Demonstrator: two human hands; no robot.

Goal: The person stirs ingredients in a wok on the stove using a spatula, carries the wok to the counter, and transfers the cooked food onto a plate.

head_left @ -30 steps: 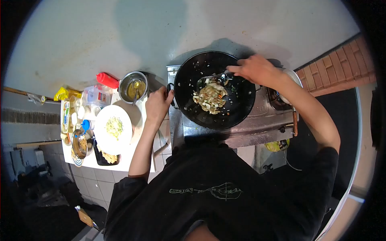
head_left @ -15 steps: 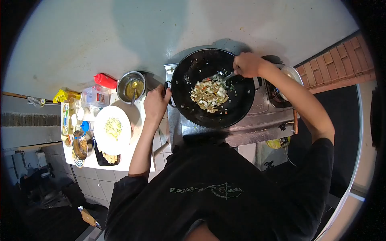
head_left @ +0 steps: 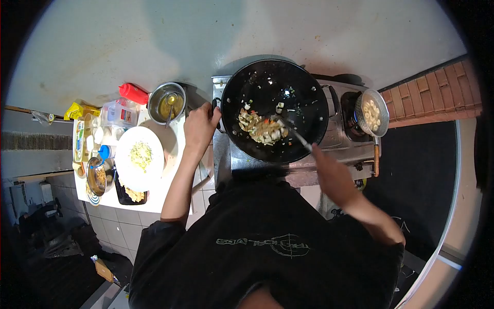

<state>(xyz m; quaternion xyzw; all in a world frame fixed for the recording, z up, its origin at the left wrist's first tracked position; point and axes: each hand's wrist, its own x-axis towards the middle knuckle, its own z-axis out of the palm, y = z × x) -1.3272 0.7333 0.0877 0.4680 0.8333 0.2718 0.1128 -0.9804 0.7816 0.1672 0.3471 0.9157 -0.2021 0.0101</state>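
A large black wok (head_left: 257,85) rests on the stove. Chopped food (head_left: 262,127), with pale, brown and orange bits, lies in a heap low in it, and a few scraps cling to the sides. My left hand (head_left: 200,129) is closed around the wok's left handle (head_left: 217,108). In my right hand (head_left: 334,177), which is somewhat blurred, is a metal spatula (head_left: 301,138). Its handle slants from the wok's lower right rim down to the food, and its head is blurred and partly hidden there.
A smaller pan (head_left: 381,100) of pale pieces sits over a flame at right, its wooden handle (head_left: 376,159) pointing toward me. On the white table at left are a plate of chopped greens (head_left: 128,165), a metal bowl (head_left: 177,90), a red bottle (head_left: 135,93) and a black tray (head_left: 121,193).
My right hand has swung from the wok's upper right rim down toward me with the spatula. The food has shifted in the wok. My left hand stays on the handle.
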